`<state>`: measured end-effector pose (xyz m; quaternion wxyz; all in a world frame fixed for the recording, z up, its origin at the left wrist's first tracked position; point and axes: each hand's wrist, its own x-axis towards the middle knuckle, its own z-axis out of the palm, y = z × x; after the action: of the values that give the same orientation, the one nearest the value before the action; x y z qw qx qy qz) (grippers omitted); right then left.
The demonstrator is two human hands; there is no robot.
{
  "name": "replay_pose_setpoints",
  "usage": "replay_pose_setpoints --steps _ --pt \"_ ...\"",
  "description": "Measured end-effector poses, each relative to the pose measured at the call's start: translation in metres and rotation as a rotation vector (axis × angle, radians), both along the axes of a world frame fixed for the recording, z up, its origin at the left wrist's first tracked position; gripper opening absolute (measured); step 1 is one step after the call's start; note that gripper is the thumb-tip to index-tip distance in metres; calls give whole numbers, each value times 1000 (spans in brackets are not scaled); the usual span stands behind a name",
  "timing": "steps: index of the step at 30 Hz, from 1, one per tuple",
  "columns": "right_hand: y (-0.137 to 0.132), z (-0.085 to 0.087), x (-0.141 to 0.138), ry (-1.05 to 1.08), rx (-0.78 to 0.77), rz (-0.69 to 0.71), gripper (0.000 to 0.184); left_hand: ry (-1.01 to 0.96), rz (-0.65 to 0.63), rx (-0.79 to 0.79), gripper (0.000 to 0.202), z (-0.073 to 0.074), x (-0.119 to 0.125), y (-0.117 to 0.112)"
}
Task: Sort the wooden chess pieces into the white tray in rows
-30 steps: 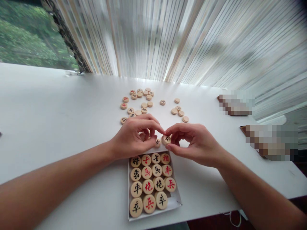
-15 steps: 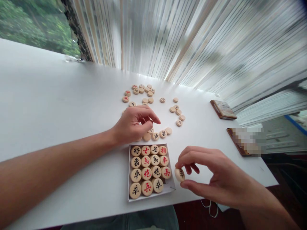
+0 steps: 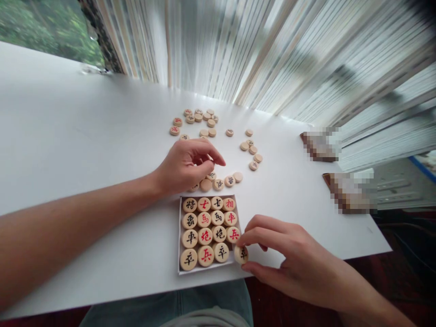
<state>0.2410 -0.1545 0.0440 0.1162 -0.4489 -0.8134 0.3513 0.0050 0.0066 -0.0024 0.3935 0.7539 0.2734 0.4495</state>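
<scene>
My right hand [image 3: 282, 254] pinches a round wooden xiangqi piece [image 3: 241, 255] with a black character between thumb and fingertips. That piece is tilted at the right front corner of a shallow white box [image 3: 180, 236]. Rows of xiangqi pieces [image 3: 205, 236] with red and black characters fill most of this box, face up; its front right spot holds none. Beyond the box, my left hand [image 3: 190, 165] hovers low over loose pieces [image 3: 218, 184], its index finger stretched out apart from the thumb. The other fingers are curled and partly hidden, as are some pieces under the hand.
More loose pieces [image 3: 211, 123] lie scattered farther back, some face down, with another group [image 3: 252, 150] to the right. Two brown-edged flat objects, partly pixelated, rest at the table's right side. A striped curtain [image 3: 218, 50] hangs behind the white table [image 3: 102, 136].
My right hand has brought its piece left, from beside the box to its front right corner. My left hand stays over the loose pieces. The view has shifted slightly.
</scene>
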Motion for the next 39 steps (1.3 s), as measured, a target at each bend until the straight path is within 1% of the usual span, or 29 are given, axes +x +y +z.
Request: replay_pose_setpoints --steps 5,12,22,31,35,37,39 --pt "0 -4 -2 -23 42 2 21 1 7 1 24 1 0 0" --pt "-9 -8 3 0 85 22 16 2 9 -14 24 2 1 -1" --pt "-13 -7 -3 -107 281 104 18 6 21 -56 23 4 2 -2" --pt "-12 -7 -1 -124 288 128 17 15 22 -37 23 3 1 -2" --pt "-8 -2 1 -69 293 99 16 -7 17 -42 23 1 0 -1" --pt "0 4 3 -19 332 64 16 -27 22 -58 22 1 0 -1" --pt "13 11 4 17 404 19 15 -58 43 -62 20 2 0 -1"
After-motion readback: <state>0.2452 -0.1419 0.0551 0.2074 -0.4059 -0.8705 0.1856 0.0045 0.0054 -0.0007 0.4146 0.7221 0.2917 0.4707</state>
